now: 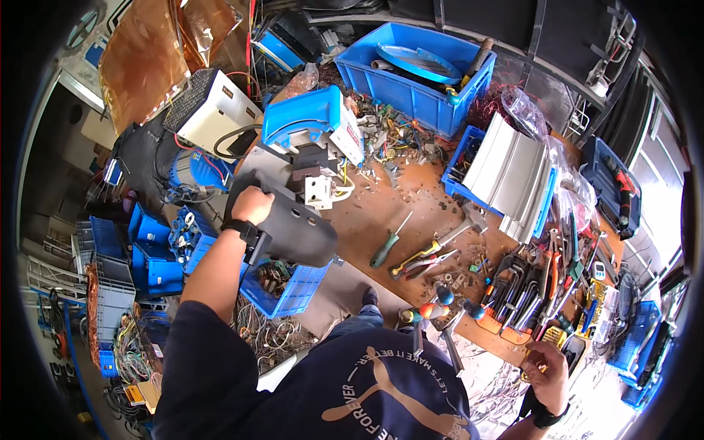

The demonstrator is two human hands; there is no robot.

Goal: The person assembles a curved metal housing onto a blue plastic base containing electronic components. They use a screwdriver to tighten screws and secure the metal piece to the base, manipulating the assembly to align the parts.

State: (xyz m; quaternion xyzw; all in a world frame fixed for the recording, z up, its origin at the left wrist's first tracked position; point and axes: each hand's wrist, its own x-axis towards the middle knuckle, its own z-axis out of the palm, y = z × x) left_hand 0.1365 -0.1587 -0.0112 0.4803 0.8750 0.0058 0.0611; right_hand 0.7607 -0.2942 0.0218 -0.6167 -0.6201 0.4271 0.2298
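Two bare hands show in my head view, one dark band on each wrist. On the left, the left hand (pixel 253 205) grasps one dark grey casing (pixel 304 233) at the left edge of the workbench (pixel 411 199); I can make out two holes in the casing, but the tips of the gripping fingers are hidden from me. The right hand (pixel 546 378) is at the near right with its fingers curled, and I cannot tell whether it holds anything.

Beyond the casing I count one blue-and-white machine (pixel 302 121), and farther off one large blue bin (pixel 411 99). One blue crate (pixel 299 290) sits on the near side, its far part covered by the casing. In the middle lie one green-handled screwdriver (pixel 384 251) and one hammer (pixel 475 218). Near my wearer's torso, round-handled tools (pixel 435 311) overlap, so I get no firm count; the hand tools (pixel 513 290) heaped to the right are equally tangled. The right forearm is cut off by the lower rim, where glare washes out the floor.
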